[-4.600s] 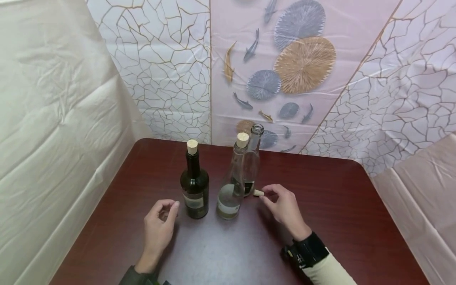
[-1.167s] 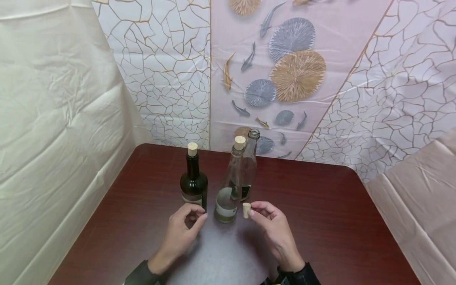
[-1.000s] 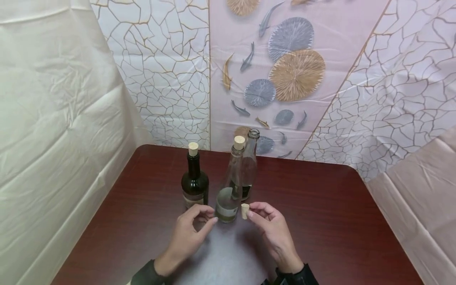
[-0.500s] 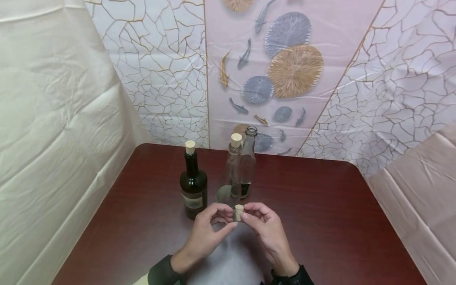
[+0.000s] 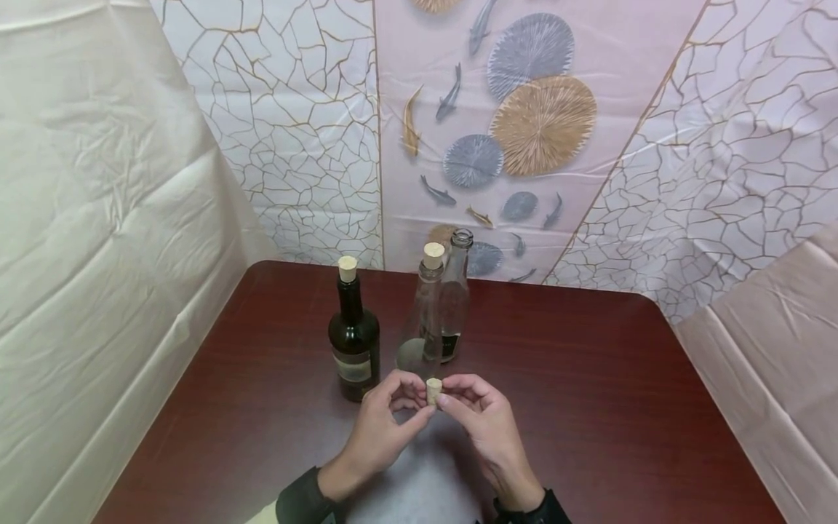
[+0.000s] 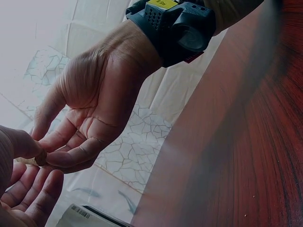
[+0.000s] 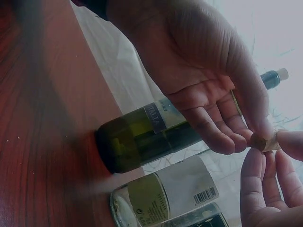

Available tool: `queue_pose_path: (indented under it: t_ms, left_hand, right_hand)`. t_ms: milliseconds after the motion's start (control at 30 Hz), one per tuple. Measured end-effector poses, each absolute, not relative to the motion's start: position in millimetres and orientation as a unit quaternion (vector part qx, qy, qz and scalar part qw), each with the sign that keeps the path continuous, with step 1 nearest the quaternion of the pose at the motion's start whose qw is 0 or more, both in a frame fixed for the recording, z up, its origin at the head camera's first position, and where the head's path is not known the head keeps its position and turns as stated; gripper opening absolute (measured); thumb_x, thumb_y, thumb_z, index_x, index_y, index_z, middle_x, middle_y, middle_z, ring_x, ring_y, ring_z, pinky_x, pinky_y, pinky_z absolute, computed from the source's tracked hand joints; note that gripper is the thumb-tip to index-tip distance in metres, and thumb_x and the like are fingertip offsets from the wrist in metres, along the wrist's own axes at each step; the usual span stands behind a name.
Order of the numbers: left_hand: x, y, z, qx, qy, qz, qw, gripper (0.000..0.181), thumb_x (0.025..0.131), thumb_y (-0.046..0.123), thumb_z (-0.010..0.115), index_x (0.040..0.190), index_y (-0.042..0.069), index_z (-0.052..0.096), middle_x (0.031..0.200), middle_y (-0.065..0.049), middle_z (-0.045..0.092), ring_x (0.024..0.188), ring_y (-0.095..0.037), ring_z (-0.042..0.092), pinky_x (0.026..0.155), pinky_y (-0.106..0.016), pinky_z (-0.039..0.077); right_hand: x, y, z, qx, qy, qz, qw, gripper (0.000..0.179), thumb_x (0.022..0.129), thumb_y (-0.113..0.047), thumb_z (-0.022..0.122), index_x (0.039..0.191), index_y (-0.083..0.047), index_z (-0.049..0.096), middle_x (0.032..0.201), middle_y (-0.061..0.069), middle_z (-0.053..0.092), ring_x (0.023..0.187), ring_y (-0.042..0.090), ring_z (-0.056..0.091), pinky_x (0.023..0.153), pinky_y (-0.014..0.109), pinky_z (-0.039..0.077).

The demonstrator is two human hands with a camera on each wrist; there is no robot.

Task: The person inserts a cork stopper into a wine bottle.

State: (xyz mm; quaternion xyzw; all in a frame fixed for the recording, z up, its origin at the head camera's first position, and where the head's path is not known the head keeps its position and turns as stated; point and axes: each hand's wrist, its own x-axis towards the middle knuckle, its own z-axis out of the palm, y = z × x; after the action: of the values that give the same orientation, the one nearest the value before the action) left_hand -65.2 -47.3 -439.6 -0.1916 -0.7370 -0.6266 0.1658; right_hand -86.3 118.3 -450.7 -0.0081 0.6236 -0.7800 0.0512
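A small cork (image 5: 433, 391) is held upright in front of the bottles, between both hands. My right hand (image 5: 489, 431) pinches it from the right with thumb and forefinger. From the left, the thumb and fingertips of my left hand (image 5: 385, 431) meet on the same cork. The left wrist view shows the cork's brown end (image 6: 41, 158) among the fingertips, the rest covered by fingers. Just behind stands a clear bottle (image 5: 422, 313) with a stopper in its neck, its base hidden by the left hand. A second clear bottle (image 5: 455, 300), its mouth uncovered, is behind it.
A dark green bottle (image 5: 353, 336) with a cork stopper (image 5: 348, 268) stands left of the clear ones. All are on a dark red table (image 5: 589, 393). Patterned cloth (image 5: 314, 145) hangs behind, and pale cloth (image 5: 111, 291) drapes at the left side.
The left hand has moved right, past the dark bottle, and come up against the cork. The right hand has carried the cork left and nearer, turning it from lying sideways to upright.
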Motion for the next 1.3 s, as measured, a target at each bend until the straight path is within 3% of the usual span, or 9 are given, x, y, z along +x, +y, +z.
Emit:
queue_pose_path:
  t_ms: [167, 300, 400, 533, 667, 767, 867, 1067, 1300]
  left_hand:
    - [-65.7, -47.9, -443.0, -0.173, -0.741, -0.630, 0.153, 0.029, 0.078, -0.007, 0.074, 0.100, -0.002, 0.057, 0.092, -0.015, 0.064, 0.079, -0.027, 0.066, 0.068, -0.046, 0.060]
    - [-71.7, -51.9, -461.7, -0.181, -0.744, -0.623, 0.159, 0.030, 0.079, -0.002, 0.075, 0.103, 0.006, 0.059, 0.095, -0.007, 0.064, 0.083, -0.019, 0.067, 0.070, -0.038, 0.060]
    - [-75.2, -55.3, -470.0, -0.200, -0.746, -0.611, 0.171, 0.030, 0.080, 0.002, 0.075, 0.105, 0.010, 0.061, 0.097, -0.005, 0.064, 0.085, -0.015, 0.066, 0.070, -0.033, 0.060]
    - [-73.6, -57.6, -462.0, -0.227, -0.751, -0.587, 0.198, 0.031, 0.077, -0.004, 0.074, 0.103, 0.006, 0.061, 0.096, -0.008, 0.062, 0.084, -0.018, 0.066, 0.068, -0.035, 0.060]
    - [-68.3, -60.4, -447.1, -0.249, -0.757, -0.561, 0.222, 0.031, 0.073, -0.011, 0.073, 0.099, 0.001, 0.060, 0.094, -0.012, 0.061, 0.081, -0.021, 0.064, 0.065, -0.037, 0.060]
    - [-66.8, -62.9, -442.7, -0.262, -0.766, -0.536, 0.238, 0.032, 0.072, -0.013, 0.073, 0.098, 0.001, 0.061, 0.094, -0.012, 0.060, 0.080, -0.021, 0.063, 0.066, -0.032, 0.059]
    - [-69.7, -65.4, -448.9, -0.274, -0.782, -0.498, 0.256, 0.033, 0.072, -0.009, 0.074, 0.099, 0.005, 0.062, 0.096, -0.007, 0.060, 0.082, -0.018, 0.061, 0.069, -0.026, 0.057]
    - [-76.5, -70.5, -466.4, -0.298, -0.812, -0.414, 0.282, 0.035, 0.074, 0.001, 0.075, 0.104, 0.015, 0.064, 0.104, 0.003, 0.059, 0.092, -0.008, 0.057, 0.075, -0.026, 0.055]
    - [-76.8, -67.2, -467.4, -0.335, -0.802, -0.378, 0.320, 0.037, 0.071, -0.001, 0.074, 0.104, 0.013, 0.065, 0.103, 0.002, 0.057, 0.097, -0.010, 0.057, 0.081, -0.025, 0.053]
  right_hand:
    - [-85.6, 116.9, -451.3, -0.007, 0.631, -0.774, 0.051, 0.040, 0.077, -0.009, 0.080, 0.109, 0.008, 0.062, 0.099, 0.009, 0.070, 0.093, 0.021, 0.067, 0.078, 0.026, 0.057]
    - [-85.2, 120.5, -452.3, -0.040, 0.657, -0.752, 0.046, 0.038, 0.079, -0.009, 0.079, 0.111, 0.006, 0.062, 0.102, 0.009, 0.070, 0.095, 0.021, 0.067, 0.080, 0.026, 0.057]
    - [-86.3, 126.9, -451.8, -0.087, 0.675, -0.732, 0.032, 0.037, 0.081, -0.005, 0.076, 0.113, 0.007, 0.061, 0.105, 0.013, 0.069, 0.095, 0.020, 0.068, 0.080, 0.026, 0.057]
    - [-88.8, 136.8, -449.3, -0.133, 0.685, -0.716, 0.026, 0.037, 0.083, -0.002, 0.073, 0.116, 0.009, 0.059, 0.109, 0.021, 0.065, 0.096, 0.020, 0.068, 0.081, 0.026, 0.057]
    - [-90.4, 146.0, -447.0, -0.137, 0.703, -0.696, 0.056, 0.040, 0.084, -0.008, 0.074, 0.119, 0.006, 0.059, 0.111, 0.017, 0.066, 0.099, 0.022, 0.067, 0.082, 0.027, 0.057]
    - [-91.4, 151.0, -445.6, -0.133, 0.717, -0.679, 0.080, 0.040, 0.085, -0.013, 0.074, 0.119, 0.003, 0.060, 0.112, 0.013, 0.066, 0.102, 0.025, 0.067, 0.082, 0.027, 0.056]
    - [-92.1, 153.6, -444.8, -0.137, 0.725, -0.669, 0.090, 0.040, 0.085, -0.015, 0.074, 0.119, 0.002, 0.061, 0.114, 0.016, 0.065, 0.106, 0.029, 0.065, 0.084, 0.028, 0.056]
    - [-90.6, 151.7, -446.3, -0.177, 0.720, -0.665, 0.092, 0.038, 0.086, -0.013, 0.073, 0.119, 0.002, 0.060, 0.115, 0.024, 0.064, 0.107, 0.027, 0.065, 0.082, 0.027, 0.056]
    - [-86.6, 145.0, -450.3, -0.205, 0.682, -0.696, 0.094, 0.038, 0.087, -0.006, 0.071, 0.119, 0.007, 0.057, 0.115, 0.024, 0.063, 0.107, 0.022, 0.065, 0.086, 0.029, 0.056]
